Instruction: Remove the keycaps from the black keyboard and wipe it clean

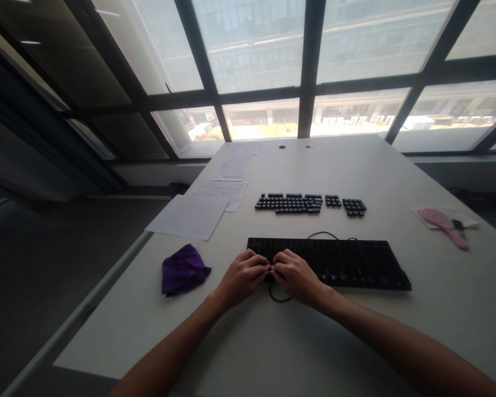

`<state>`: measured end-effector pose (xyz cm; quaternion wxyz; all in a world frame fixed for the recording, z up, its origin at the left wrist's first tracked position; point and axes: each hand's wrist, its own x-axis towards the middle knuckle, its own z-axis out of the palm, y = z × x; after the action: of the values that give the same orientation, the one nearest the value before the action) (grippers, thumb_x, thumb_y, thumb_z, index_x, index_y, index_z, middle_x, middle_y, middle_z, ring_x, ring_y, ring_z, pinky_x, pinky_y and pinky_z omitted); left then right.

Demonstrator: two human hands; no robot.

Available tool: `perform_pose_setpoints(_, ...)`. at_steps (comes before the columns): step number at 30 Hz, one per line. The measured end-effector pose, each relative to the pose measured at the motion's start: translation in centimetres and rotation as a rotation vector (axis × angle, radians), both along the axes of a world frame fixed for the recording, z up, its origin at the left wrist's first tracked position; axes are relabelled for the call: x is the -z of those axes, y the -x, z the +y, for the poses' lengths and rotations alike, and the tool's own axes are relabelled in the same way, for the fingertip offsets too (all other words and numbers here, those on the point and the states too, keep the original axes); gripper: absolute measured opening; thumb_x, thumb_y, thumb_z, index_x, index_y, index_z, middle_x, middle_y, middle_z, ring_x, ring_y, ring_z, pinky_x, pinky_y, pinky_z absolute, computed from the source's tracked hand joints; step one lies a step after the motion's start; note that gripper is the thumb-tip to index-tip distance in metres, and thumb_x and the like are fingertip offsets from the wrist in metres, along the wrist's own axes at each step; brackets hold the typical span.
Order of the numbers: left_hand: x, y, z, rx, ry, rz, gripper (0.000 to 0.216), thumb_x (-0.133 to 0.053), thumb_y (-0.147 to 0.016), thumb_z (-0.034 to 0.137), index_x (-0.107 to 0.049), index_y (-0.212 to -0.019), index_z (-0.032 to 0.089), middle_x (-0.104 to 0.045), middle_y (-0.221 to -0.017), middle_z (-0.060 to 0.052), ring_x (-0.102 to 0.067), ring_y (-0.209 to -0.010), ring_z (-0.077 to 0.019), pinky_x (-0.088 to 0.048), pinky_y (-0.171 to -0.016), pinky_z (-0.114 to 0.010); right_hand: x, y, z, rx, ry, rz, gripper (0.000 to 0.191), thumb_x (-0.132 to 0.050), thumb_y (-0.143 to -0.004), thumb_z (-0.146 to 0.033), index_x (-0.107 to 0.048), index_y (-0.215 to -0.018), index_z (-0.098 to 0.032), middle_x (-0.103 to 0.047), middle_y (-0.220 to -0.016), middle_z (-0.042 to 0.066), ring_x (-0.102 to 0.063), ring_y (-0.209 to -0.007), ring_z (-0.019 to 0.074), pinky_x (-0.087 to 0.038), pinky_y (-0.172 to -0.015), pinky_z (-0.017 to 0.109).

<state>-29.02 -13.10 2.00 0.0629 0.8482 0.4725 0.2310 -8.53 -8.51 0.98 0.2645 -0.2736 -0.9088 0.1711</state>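
Note:
A black keyboard base lies on the white table, most of its keycaps off. My left hand and my right hand rest side by side on its left end, knuckles up, fingers curled and fingertips pressed together over the frame. A thin black wire loop shows under my right hand; whether either hand holds it I cannot tell. Farther back, several removed black keycaps are laid out in keyboard order.
A crumpled purple cloth lies left of my hands. Printed paper sheets spread along the table's left edge. A pink brush rests on a white sheet at the right. Large windows stand behind the table.

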Motion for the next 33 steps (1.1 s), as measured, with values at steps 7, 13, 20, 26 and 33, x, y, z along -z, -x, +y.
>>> perform_pose_setpoints(7, 1.2, 0.1, -0.5, -0.009, -0.022, -0.043, 0.018, -0.056, -0.094, 0.023, -0.074, -0.095, 0.025, -0.071, -0.104, -0.006, -0.060, -0.094, -0.0212, -0.053, -0.087, -0.040, 0.3, -0.3, -0.5, -0.005, -0.015, -0.019, 0.020, -0.056, -0.095, -0.021, -0.070, -0.081, -0.019, -0.065, -0.095, 0.008, -0.056, -0.091, 0.0205, -0.049, -0.084, 0.033)
perform_pose_setpoints(13, 0.0, 0.4, 3.6, -0.209, -0.059, -0.192, 0.020, -0.055, -0.095, 0.026, -0.072, -0.103, 0.022, -0.070, -0.102, -0.006, -0.060, -0.097, -0.0217, -0.051, -0.090, -0.039, -0.5, -0.7, 3.3, 0.105, 0.041, 0.076, 0.017, -0.055, -0.095, -0.020, -0.072, -0.092, -0.019, -0.067, -0.095, 0.006, -0.057, -0.092, 0.0193, -0.047, -0.087, 0.031)
perform_pose_setpoints(20, -0.5, -0.5, 14.8, -0.364, -0.053, -0.022, 0.019, -0.064, -0.090, 0.026, -0.076, -0.104, 0.021, -0.070, -0.101, -0.006, -0.059, -0.098, -0.0230, -0.048, -0.093, -0.037, -1.6, 1.1, 13.1, 0.391, -0.104, -0.219, 0.023, -0.052, -0.094, -0.019, -0.074, -0.101, -0.015, -0.062, -0.106, 0.014, -0.049, -0.103, 0.0269, -0.042, -0.089, 0.036)
perform_pose_setpoints(26, 1.1, -2.3, 18.9, -0.353, -0.010, 0.057, 0.017, -0.069, -0.085, 0.021, -0.079, -0.099, 0.023, -0.069, -0.096, -0.007, -0.057, -0.095, -0.0256, -0.049, -0.086, -0.038, -0.9, 2.5, 15.7, 0.380, -0.108, -0.296, 0.027, -0.049, -0.094, -0.014, -0.075, -0.094, -0.011, -0.060, -0.110, 0.019, -0.045, -0.105, 0.0296, -0.040, -0.086, 0.038)
perform_pose_setpoints(33, 1.9, -2.3, 18.4, -0.333, 0.027, 0.062, 0.018, -0.064, -0.087, 0.018, -0.080, -0.093, 0.025, -0.072, -0.100, -0.005, -0.056, -0.097, -0.0237, -0.047, -0.090, -0.036, -0.1, 2.3, 15.6, 0.316, -0.111, -0.305, 0.028, -0.048, -0.095, -0.014, -0.075, -0.089, -0.012, -0.063, -0.108, 0.017, -0.045, -0.106, 0.0285, -0.038, -0.085, 0.036)
